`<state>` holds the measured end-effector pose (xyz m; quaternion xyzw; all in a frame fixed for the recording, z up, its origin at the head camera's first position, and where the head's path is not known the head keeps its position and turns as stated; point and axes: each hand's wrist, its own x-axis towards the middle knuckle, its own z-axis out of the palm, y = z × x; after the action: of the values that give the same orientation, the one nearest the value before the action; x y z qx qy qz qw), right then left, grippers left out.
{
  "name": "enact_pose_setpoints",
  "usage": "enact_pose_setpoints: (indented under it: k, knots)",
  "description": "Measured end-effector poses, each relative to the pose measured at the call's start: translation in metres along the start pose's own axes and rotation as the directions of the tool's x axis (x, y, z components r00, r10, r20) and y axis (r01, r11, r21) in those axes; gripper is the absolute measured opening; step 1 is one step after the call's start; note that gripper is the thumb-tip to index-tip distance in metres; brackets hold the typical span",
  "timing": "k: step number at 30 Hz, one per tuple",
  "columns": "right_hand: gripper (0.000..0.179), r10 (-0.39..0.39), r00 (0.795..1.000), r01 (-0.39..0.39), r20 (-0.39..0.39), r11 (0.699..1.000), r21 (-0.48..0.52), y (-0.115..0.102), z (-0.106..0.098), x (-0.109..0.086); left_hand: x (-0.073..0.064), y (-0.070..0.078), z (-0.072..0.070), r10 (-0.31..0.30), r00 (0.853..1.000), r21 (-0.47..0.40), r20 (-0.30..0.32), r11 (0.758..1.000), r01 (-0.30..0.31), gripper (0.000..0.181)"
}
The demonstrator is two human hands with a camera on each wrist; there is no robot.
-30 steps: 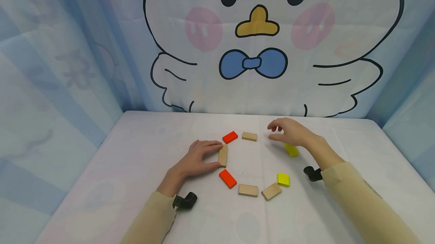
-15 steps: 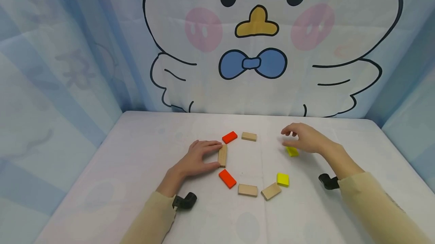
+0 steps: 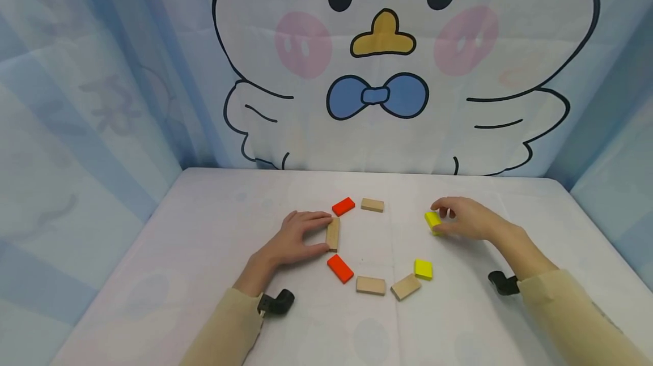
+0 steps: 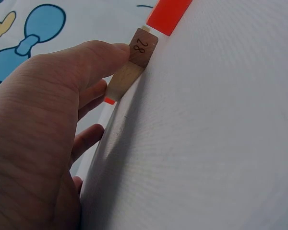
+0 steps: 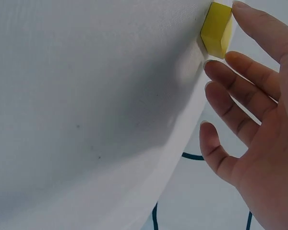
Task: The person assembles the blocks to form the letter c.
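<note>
My left hand (image 3: 293,238) rests on the table with thumb and index finger at the two ends of a plain wooden block (image 3: 333,234). In the left wrist view that wooden block (image 4: 139,52) bears the handwritten number 28, and the thumb presses against it. At the right, my right hand (image 3: 469,220) pinches a yellow block (image 3: 432,221) by its ends between thumb and index finger. In the right wrist view this yellow block (image 5: 217,28) sits on the cloth between those fingertips, while the other fingers stay apart from it.
Other blocks form a rough ring: a red block (image 3: 343,206) and a wooden block (image 3: 372,205) at the back, then a red block (image 3: 340,268), wooden blocks (image 3: 370,285) (image 3: 406,287) and a yellow block (image 3: 423,269) in front. A printed curtain (image 3: 377,145) hangs behind the table.
My right hand has moved right and down from above the table to the yellow block, and its thumb and index finger have closed on it. The left hand has kept its place.
</note>
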<state>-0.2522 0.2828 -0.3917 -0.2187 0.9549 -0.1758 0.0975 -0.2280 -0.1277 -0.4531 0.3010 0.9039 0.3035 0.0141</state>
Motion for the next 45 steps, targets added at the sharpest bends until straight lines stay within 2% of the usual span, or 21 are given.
enact_pose_setpoints:
  k: [7, 12, 18, 24, 45]
  knots:
    - [0.043, 0.018, 1.000, -0.018, 0.003, 1.000, 0.025, -0.002, 0.005, 0.002, 0.000, 0.000, 0.000, 0.013, 1.000, -0.002, -0.016, 1.000, -0.013, 0.056]
    - [0.041, 0.002, 1.000, -0.001, -0.012, 0.999, 0.042, -0.005, 0.008, 0.005, 0.000, 0.000, 0.000, 0.023, 1.000, -0.004, -0.020, 1.000, -0.023, 0.056]
    - [0.040, -0.022, 1.000, 0.023, -0.021, 0.998, 0.065, -0.007, 0.011, 0.012, -0.001, 0.000, 0.000, 0.016, 1.000, -0.011, -0.016, 1.000, -0.016, 0.055]
    - [0.039, -0.004, 1.000, 0.006, -0.023, 0.998, 0.070, -0.008, 0.014, 0.019, -0.001, 0.000, 0.000, 0.010, 1.000, -0.012, -0.008, 1.000, -0.010, 0.056]
    - [0.038, -0.053, 0.999, 0.052, 0.007, 0.995, 0.086, -0.028, 0.021, 0.054, -0.001, -0.003, 0.000, 0.016, 1.000, -0.010, -0.006, 1.000, -0.016, 0.056]
